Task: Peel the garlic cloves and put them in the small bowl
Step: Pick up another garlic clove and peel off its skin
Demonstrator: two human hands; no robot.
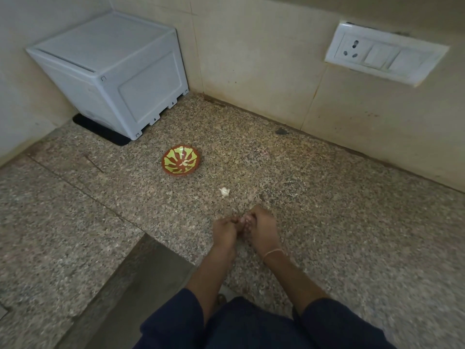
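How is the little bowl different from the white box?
The small bowl is round and open on top; the white box is square-sided and closed. The bowl is reddish-brown with a yellow-green pattern; the box is plain white. The box is far bigger than the bowl. Both stand on the speckled counter.

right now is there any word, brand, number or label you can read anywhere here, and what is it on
No readable text anywhere in this view.
White box: plain panels, no label showing.
Switch plate: a socket and switches, no legible markings.
Small bowl: painted green and brown pattern only, no letters.
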